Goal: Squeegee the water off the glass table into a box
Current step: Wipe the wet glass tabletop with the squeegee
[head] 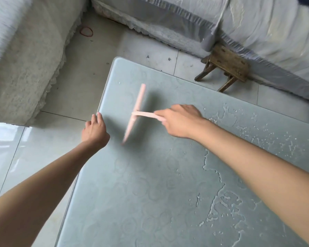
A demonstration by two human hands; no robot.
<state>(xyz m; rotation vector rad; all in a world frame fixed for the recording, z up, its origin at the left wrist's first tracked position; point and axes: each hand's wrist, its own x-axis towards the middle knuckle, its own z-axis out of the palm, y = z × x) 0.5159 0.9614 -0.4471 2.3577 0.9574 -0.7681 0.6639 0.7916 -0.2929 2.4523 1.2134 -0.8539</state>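
Pink plastic sits inside the curled fingers (165, 124) of the right hand (181, 120). They wrap the end of the handle (146, 114) of a pink squeegee (134, 114), knuckles up, with the handle sticking out leftward from the fist. At the handle's far end we see the long blade (139, 99) crossing it in a T, over the left part of the glass table (132, 193). The blade is blurred and throws a dark shadow on the glass just to its right; we cannot tell whether its edge touches the surface.

The left hand (95, 130) is at the table's left edge, thumb pointing away from us beside the rim and fingers bent down past it. We cannot tell whether they grip the rim or merely lie against it. Both bare forearms reach in from the near side.

Outward from the hands, the glass around the squeegee looks dry and shows a faint rose pattern. Water (225, 205) lies in ragged puddles and beads on the table's right side, well apart from the blade. Beyond the far edge a small wooden stool (227, 65) stands on the pale tiled floor (16, 148), against a quilted cover (168, 20) with a grey band. A cream lace-edged cover (25, 59) hangs at the left, and a red rubber band (86, 31) lies on the tiles near it.
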